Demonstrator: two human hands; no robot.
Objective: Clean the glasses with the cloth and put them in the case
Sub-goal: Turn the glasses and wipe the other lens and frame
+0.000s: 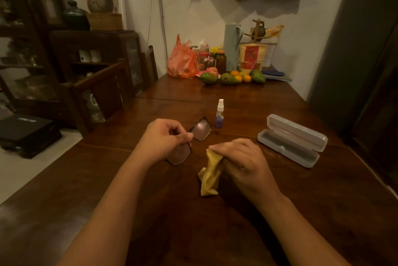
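Observation:
Dark-framed glasses [201,128] are held above the wooden table [150,201]; my left hand [165,139] pinches them at the bridge, one lens showing past my fingers and the other below my palm. My right hand [239,161] grips a crumpled yellow cloth [210,176], which hangs down from my fist just right of the glasses without touching them. The translucent grey case [293,140] lies open on the table to the right, apart from both hands.
A small spray bottle [219,114] stands just behind the glasses. Fruit [228,79], jars, an orange plastic bag [183,61] and a jug crowd the table's far end. Wooden chairs [103,93] stand along the left edge.

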